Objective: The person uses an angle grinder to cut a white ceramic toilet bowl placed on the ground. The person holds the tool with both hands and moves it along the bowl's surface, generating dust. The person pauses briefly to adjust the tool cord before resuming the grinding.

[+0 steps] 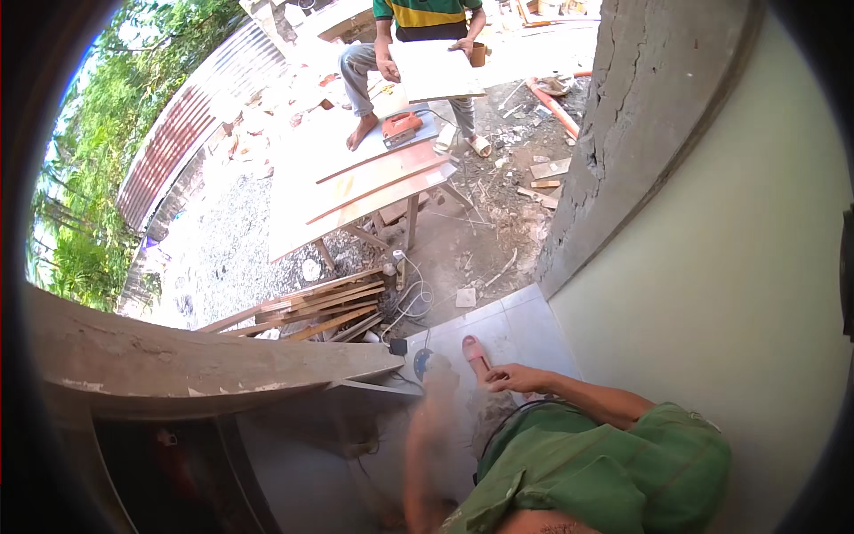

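In the head view, the left hand (439, 377) blurs at a blue disc (422, 360) over the near tiled floor (538, 331) (whether it grips, I cannot tell). The right hand (514, 378), fingers curled, is to its right. A pale wall (738, 258) rises right. Far outside, a co-worker (427, 20) holds a board (436, 71) behind a table (329, 224); planks (311, 311) lie left.

1. My left forearm (422, 458) reaches forward, smeared by blur.
2. My left hand (441, 378) also blurred; fingers unreadable.
3. My right forearm (598, 397) angles leftward across my front.
4. My right hand (514, 378) before my waist, fingers bent, pointing left.
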Motion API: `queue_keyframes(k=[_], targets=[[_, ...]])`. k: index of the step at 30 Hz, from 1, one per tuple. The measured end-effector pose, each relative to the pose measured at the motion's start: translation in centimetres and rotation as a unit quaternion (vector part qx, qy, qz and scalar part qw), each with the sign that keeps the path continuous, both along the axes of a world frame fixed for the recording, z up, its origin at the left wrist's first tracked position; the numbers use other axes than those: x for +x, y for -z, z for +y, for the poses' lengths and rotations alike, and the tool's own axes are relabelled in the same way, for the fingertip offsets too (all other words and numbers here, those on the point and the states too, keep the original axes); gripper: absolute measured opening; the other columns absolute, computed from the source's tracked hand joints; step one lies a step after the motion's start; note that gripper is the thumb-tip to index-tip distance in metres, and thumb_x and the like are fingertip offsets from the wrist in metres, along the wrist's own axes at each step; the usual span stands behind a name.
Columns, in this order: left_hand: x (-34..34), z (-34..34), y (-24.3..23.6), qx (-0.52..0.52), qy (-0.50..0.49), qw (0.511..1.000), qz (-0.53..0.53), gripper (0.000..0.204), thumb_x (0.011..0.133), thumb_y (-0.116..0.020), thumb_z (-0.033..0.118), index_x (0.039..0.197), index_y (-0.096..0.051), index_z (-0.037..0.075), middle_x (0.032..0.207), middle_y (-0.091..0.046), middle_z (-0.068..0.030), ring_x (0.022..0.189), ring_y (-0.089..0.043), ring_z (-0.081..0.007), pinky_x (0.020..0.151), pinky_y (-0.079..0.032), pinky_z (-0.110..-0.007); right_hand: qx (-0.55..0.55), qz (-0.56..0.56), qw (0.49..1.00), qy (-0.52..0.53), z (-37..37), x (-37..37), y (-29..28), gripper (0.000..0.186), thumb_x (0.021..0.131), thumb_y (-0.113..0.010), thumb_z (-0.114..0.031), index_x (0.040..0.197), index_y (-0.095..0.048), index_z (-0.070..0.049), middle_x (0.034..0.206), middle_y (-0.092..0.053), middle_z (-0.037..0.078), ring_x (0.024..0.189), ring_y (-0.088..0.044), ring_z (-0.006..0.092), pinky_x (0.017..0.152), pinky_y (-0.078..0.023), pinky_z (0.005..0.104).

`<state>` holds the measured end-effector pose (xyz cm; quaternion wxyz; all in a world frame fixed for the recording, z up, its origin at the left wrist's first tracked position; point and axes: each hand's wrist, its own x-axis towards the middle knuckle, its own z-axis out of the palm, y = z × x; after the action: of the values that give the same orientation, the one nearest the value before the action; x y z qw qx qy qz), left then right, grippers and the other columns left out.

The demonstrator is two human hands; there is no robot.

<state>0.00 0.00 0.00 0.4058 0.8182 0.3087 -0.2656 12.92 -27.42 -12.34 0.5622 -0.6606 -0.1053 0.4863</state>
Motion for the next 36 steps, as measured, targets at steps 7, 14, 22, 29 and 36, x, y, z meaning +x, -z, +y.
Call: queue_keyframes(k=[7, 14, 22, 29, 36], targets=[[6.4, 11.1, 7.8, 0.064, 0.073, 0.985, 0.143, 0.052, 0.076, -0.076, 0.036, 0.111, -0.063, 0.000, 0.095, -0.069, -0.0116, 0.082, -0.069, -0.0232, 0.069, -0.053, -0.037, -0.256, 0.081, 0.919, 0.287, -6.0, 6.7, 5.5, 0.049, 0.090, -0.070, -0.028, 0.130, -0.058, -0.001, 0.111, -0.064, 0.013, 0.097, -0.060, 0.0201, 0.082, -0.050, 0.0343], [19.6, 13.3, 9.9, 0.002, 0.060, 0.995, 0.077, 0.051, 0.077, -0.075, 0.036, 0.111, -0.063, 0.000, 0.095, -0.069, -0.0113, 0.082, -0.069, -0.0229, 0.068, -0.053, -0.037, -0.323, -0.106, 0.910, 0.236, -0.4, 9.2, 6.2, 0.054, 0.084, -0.073, -0.040, 0.120, -0.064, 0.000, 0.121, -0.063, 0.024, 0.112, -0.062, 0.0329, 0.093, -0.051, 0.0401], [33.2, 12.0, 13.0, -0.004, 0.079, 0.995, 0.062, 0.049, 0.079, -0.074, 0.036, 0.111, -0.062, 0.001, 0.095, -0.068, -0.0109, 0.082, -0.069, -0.0226, 0.068, -0.053, -0.036, -0.289, -0.031, 0.892, 0.347, -2.4, 17.4, 10.5, 0.052, 0.084, -0.073, -0.041, 0.117, -0.066, -0.001, 0.111, -0.070, 0.020, 0.105, -0.067, 0.0319, 0.092, -0.052, 0.0402], [44.1, 12.3, 14.4, -0.003, 0.124, 0.990, 0.069, 0.048, 0.080, -0.073, 0.036, 0.112, -0.062, 0.001, 0.095, -0.068, -0.0106, 0.082, -0.068, -0.0223, 0.067, -0.053, -0.036, -0.346, 0.078, 0.839, 0.412, -4.6, 18.9, 16.4, 0.042, 0.084, -0.072, -0.035, 0.107, -0.069, 0.000, 0.104, -0.071, 0.018, 0.100, -0.068, 0.0291, 0.087, -0.053, 0.0388], [57.0, 15.9, 17.9, -0.019, 0.170, 0.983, 0.060, 0.047, 0.081, -0.071, 0.035, 0.112, -0.062, 0.002, 0.095, -0.068, -0.0103, 0.082, -0.068, -0.0219, 0.067, -0.052, -0.036, -0.367, 0.117, 0.823, 0.418, -1.2, 24.8, 18.4, 0.039, 0.084, -0.071, -0.034, 0.105, -0.069, -0.001, 0.101, -0.071, 0.017, 0.096, -0.068, 0.0287, 0.084, -0.053, 0.0386]])
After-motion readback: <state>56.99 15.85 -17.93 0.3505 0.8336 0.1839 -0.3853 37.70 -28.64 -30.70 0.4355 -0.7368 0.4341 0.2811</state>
